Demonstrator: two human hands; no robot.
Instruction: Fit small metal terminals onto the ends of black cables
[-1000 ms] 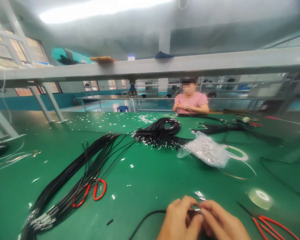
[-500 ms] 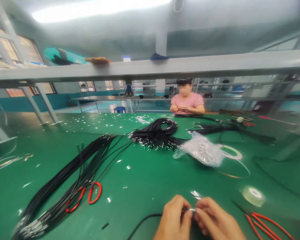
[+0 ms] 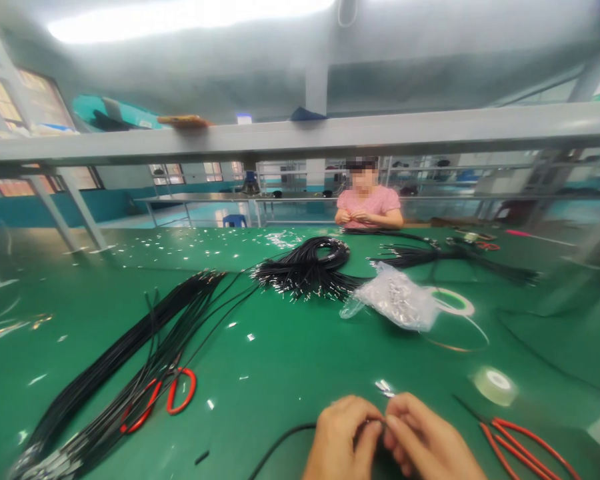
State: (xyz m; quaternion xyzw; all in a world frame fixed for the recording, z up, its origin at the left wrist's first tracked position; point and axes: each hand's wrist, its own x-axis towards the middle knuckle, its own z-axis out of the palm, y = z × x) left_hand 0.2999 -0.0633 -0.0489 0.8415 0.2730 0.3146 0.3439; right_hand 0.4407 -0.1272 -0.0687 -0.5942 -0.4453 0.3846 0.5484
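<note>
My left hand [image 3: 341,437] is closed around a black cable [image 3: 281,443], which runs out of it to the lower left. The fingertips of my right hand [image 3: 427,433] pinch together right beside the left thumb, at the cable's end. Whatever lies between those right fingertips is hidden. Just beyond the hands, small silvery pieces [image 3: 384,388] lie on the green tabletop [image 3: 290,353]. Red-handled scissors [image 3: 525,440] rest to the right of my right hand, and a roll of clear tape [image 3: 495,385] sits behind them.
A plastic bag of small metal parts [image 3: 397,297] lies ahead, against a white-and-green ring [image 3: 453,301]. Bundled black cables [image 3: 310,267] spread behind it. More cables [image 3: 125,347] and another red-handled scissors [image 3: 182,392] lie left. Across the table sits a person [image 3: 368,203] below a shelf [image 3: 280,137].
A shiny piece that showed between my fingertips is now out of sight, and the fingertips are closer together. The view has shifted slightly, moving the table's contents a little left.
</note>
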